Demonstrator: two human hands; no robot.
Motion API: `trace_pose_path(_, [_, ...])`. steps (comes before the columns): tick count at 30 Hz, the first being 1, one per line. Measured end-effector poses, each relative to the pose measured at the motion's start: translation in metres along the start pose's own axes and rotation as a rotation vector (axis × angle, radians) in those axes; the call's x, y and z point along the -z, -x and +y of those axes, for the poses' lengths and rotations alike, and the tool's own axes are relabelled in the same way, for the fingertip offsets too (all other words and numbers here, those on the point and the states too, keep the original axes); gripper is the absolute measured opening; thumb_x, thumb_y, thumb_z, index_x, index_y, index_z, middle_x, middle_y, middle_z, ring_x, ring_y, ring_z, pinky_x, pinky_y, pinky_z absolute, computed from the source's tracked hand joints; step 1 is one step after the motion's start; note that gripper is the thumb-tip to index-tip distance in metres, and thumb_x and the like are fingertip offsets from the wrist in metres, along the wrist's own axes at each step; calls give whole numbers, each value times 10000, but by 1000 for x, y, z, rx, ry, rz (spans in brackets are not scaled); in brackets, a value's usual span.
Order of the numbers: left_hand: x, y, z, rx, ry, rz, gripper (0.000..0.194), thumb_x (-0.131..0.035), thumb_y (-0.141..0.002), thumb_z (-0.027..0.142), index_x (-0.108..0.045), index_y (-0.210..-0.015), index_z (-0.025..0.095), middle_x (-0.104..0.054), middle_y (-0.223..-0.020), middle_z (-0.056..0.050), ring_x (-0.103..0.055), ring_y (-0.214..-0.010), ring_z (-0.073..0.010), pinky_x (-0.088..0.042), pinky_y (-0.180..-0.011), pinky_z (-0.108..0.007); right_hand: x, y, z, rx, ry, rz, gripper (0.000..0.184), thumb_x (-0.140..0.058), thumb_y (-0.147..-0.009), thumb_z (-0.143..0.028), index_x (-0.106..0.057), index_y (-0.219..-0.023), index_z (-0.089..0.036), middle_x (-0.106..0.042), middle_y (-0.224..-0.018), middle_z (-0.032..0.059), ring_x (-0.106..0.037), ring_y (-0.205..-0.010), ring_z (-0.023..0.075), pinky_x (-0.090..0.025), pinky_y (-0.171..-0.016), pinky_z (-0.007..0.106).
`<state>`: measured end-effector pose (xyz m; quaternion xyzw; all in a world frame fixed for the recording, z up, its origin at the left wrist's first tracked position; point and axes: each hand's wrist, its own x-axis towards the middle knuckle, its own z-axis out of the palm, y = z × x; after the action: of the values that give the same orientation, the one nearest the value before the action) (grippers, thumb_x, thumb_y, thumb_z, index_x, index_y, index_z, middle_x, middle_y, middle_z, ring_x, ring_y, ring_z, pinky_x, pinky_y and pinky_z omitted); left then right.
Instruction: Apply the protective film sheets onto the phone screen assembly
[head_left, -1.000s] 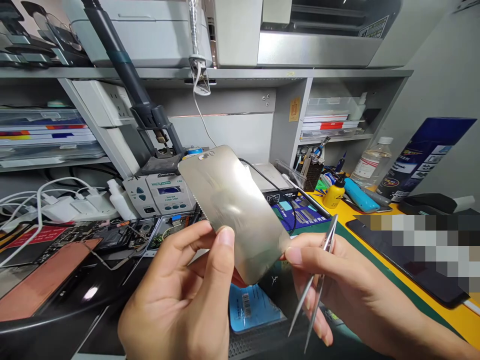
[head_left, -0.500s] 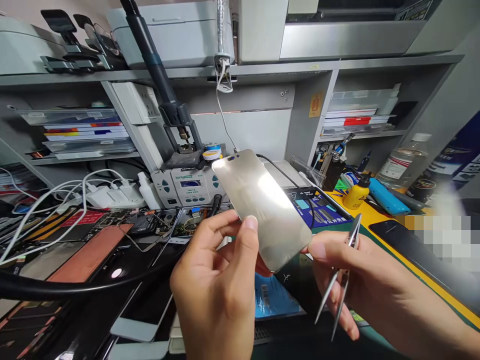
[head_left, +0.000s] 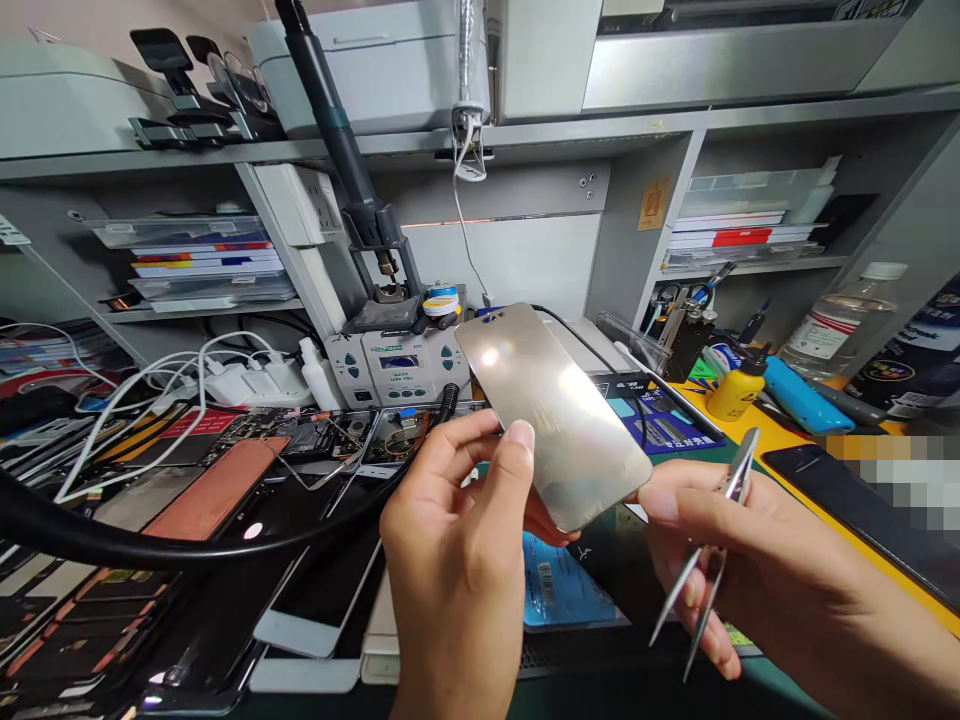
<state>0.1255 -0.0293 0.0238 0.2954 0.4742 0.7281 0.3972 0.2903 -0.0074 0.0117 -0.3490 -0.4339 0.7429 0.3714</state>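
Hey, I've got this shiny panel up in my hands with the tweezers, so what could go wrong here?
The left hand grips the shiny panel near one long edge, so it could slip toward the blue packet below.
The right hand is at the panel's corner while also holding the tweezers, so their spread tips might scratch something.
The black cable loops close to the left hand and could snag.

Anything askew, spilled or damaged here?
No spill visible. The silvery panel in the left hand has faint streaks mid-surface, marring its sheen; smudges or scratches, can't tell. White cables loop untidily around the power strip, far left.
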Motion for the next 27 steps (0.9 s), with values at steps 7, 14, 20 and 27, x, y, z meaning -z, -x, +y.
trace_pose_path(7, [-2, 3, 0, -41, 72, -9, 262, -844, -748, 344, -707, -926, 208, -658, -721, 10, -610, -573, -115, -517, -534, -196, -3, 2, -2, 29, 46, 51, 265, -845, -730, -307, -654, -609, -169, -604, -530, -14, -579, -389, 121, -477, -375, 181])
trace_pose_path(14, [-2, 2, -2, -78, 35, -36, 255, -821, -784, 353, -698, -943, 196, -699, -734, 1, -633, -671, -130, -507, -605, -198, 4, -1, 6, 142, 254, 120, 292, -838, -772, -345, -650, -619, -181, -607, -542, -22, -619, -444, 149, -504, -433, 221])
trace_pose_path(20, [-1, 1, -2, -86, 10, -54, 267, -807, -801, 354, -688, -967, 181, -694, -745, -7, -633, -698, -151, -496, -609, -238, 1, 2, 3, 187, 349, 172, 334, -841, -766, -451, -666, -655, -189, -628, -559, -15, -606, -449, 150, -491, -451, 234])
trace_pose_path(27, [0, 1, -3, -91, 20, -83, 266, -785, -826, 348, -674, -991, 171, -700, -808, -24, -629, -728, -158, -494, -633, -267, -7, 6, -4, 213, 500, 202, 377, -819, -775, -498, -653, -596, -210, -635, -529, 1, -608, -484, 173, -510, -519, 260])
